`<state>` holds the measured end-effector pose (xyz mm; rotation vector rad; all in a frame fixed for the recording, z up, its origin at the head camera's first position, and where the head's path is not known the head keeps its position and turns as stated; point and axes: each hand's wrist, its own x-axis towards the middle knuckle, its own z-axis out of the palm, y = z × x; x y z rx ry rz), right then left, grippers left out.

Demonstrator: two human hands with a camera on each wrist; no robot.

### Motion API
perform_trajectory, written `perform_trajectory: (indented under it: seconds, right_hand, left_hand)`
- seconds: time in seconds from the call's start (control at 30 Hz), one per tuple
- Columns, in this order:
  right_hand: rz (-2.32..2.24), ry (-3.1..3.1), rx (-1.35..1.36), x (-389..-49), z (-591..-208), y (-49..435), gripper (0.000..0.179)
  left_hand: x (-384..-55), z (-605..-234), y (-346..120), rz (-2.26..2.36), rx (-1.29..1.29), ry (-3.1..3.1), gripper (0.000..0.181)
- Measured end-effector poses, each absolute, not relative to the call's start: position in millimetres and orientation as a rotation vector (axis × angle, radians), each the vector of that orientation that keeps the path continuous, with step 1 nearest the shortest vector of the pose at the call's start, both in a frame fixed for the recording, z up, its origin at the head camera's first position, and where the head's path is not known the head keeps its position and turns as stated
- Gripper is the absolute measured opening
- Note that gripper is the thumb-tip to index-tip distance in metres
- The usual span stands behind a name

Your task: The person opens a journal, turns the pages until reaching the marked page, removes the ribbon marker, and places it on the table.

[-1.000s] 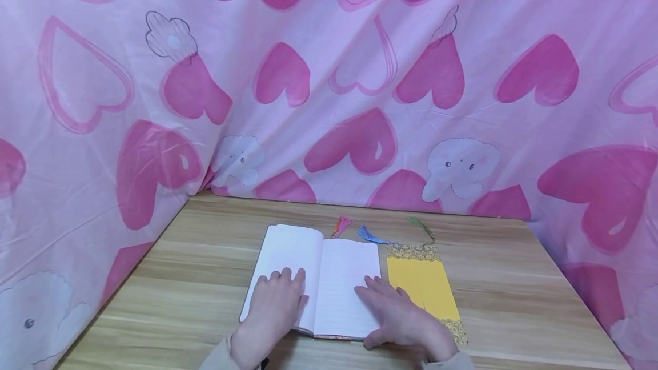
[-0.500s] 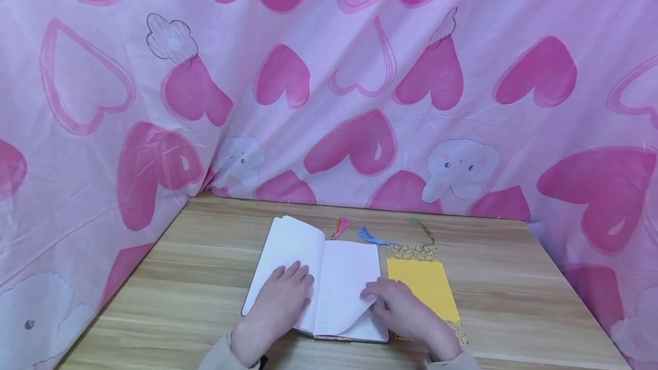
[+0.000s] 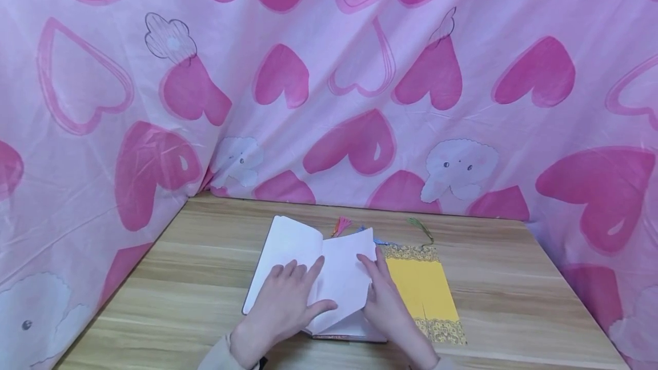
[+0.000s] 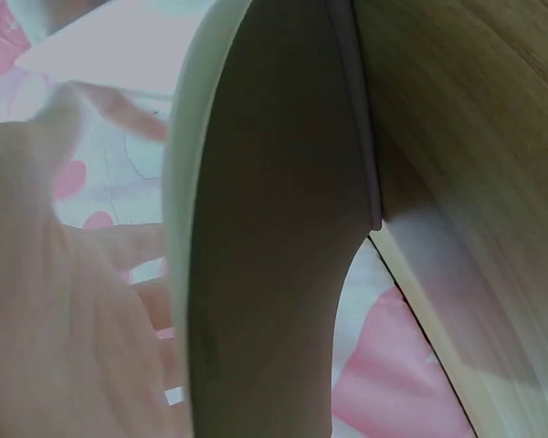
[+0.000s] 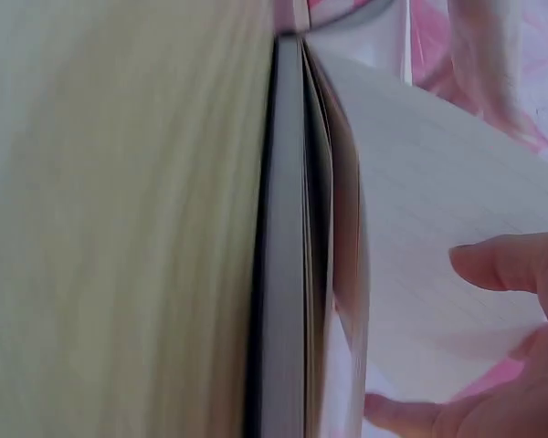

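An open notebook (image 3: 280, 241) with white pages lies on the table in the head view. My left hand (image 3: 283, 304) rests on its left page, thumb and index finger spread toward the middle fold. A lined page (image 3: 341, 278) on the right side is raised and slanted, and my right hand (image 3: 388, 301) pinches it at its outer edge, with fingers on both faces. In the right wrist view, the thumb (image 5: 498, 263) lies against the raised page, above the notebook's page block (image 5: 285, 237). The left wrist view shows my left palm (image 4: 36, 301) beside the notebook's shaded side.
A yellow card (image 3: 421, 278) with gold lace-patterned ends and a green tassel (image 3: 421, 230) lies right of the notebook. A pink tassel (image 3: 342, 225) and a partly hidden blue tassel (image 3: 384, 241) show behind it. Pink heart-patterned cloth (image 3: 349, 141) borders the wooden table (image 3: 524, 301).
My right hand went from lying flat at the right page to lifting it by the corner, then raised it up and leftward. My left hand shifted slightly right and spread its thumb.
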<state>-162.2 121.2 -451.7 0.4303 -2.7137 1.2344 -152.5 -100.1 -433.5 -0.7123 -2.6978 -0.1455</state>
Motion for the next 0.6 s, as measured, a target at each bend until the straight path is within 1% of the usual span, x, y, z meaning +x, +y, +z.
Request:
perform_trajectory:
  seconds: [0.1,0.17,0.27,0.33,0.47,0.6]
  right_hand:
    - [1.396,-2.653,0.444,-160.7,-451.6,114.3,0.069]
    - [1.585,-2.600,0.477,-159.3,-451.1,111.0,0.078]
    - [1.842,-2.536,0.488,-157.0,-450.6,107.6,0.089]
    - [1.963,-2.512,0.488,-155.7,-451.4,105.9,0.093]
    - [1.950,-2.539,0.563,-152.4,-453.4,104.0,0.090]
    - [1.824,-2.598,0.674,-150.6,-453.5,105.3,0.078]
  left_hand:
    - [-152.3,-434.5,-97.5,-0.198,-0.722,-2.665,0.090]
    - [-152.1,-434.9,-95.6,-0.207,-0.742,-2.637,0.094]
    - [-150.9,-434.6,-93.2,-0.190,-0.781,-2.613,0.099]
    - [-150.1,-434.3,-91.7,-0.178,-0.808,-2.604,0.101]
    - [-149.9,-433.9,-90.1,-0.165,-0.848,-2.570,0.094]
    - [-151.6,-433.2,-89.0,-0.203,-0.859,-2.495,0.091]
